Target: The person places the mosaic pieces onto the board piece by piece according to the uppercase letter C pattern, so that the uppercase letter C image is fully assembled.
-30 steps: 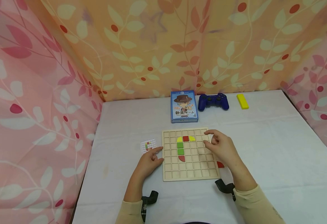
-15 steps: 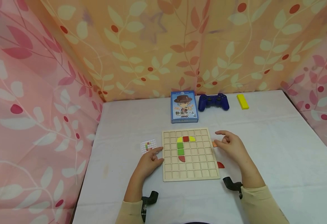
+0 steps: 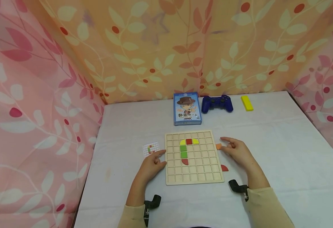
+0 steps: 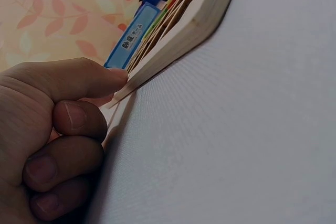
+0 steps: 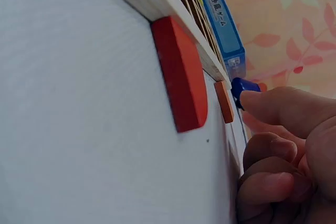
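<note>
A wooden grid board [image 3: 195,172] lies on the white table, with yellow, red and green pieces set in its upper middle cells. My left hand [image 3: 158,159] rests at the board's left edge [image 4: 178,30], its forefinger against the wood and the other fingers curled. My right hand [image 3: 229,146] lies on the table to the right of the board, forefinger stretched out. A small orange square piece [image 3: 219,146] lies flat just in front of its fingertips [image 5: 252,98], beside the board; whether they touch it I cannot tell. A red half-round piece [image 3: 224,168] lies nearer me by the board's right edge.
A small pattern card [image 3: 150,148] sits left of the board. Behind the board are a blue game box [image 3: 187,108], a blue game controller [image 3: 217,104] and a yellow block [image 3: 247,103]. Leaf-patterned curtains close in the table at the left, back and right.
My right hand moved from over the board's upper right cells to the table on its right, and the orange square now lies there in view. The left hand stayed put.
</note>
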A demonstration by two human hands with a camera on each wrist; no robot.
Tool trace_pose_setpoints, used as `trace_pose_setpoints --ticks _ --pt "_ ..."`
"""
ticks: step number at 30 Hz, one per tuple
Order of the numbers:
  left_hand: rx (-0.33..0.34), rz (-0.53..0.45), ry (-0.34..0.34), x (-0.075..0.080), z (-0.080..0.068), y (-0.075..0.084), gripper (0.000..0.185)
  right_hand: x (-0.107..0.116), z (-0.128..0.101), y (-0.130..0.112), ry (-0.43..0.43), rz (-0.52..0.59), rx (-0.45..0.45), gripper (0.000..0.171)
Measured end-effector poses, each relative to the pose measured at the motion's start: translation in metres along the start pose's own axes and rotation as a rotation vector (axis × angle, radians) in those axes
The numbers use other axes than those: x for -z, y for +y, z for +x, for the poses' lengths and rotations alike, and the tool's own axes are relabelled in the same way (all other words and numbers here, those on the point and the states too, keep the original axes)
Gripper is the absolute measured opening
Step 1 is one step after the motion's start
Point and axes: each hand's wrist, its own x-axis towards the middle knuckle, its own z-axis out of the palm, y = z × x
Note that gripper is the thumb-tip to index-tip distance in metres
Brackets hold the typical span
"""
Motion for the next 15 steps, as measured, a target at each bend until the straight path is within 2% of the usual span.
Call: trace_pose_setpoints --ticks 7,15 --pt "-0.005 -0.006 0.004 0.0001 -0.0007 -0.0008 0.049 -0.0019 0.0033 -0.0008 -0.028 -0.013 -0.017 0.042" --pt "-0.007 -0.017 0.001 0.0007 -0.0006 -0.0002 0.049 -0.0011 0.0024 -0.0004 -0.052 -0.001 -0.079 0.043"
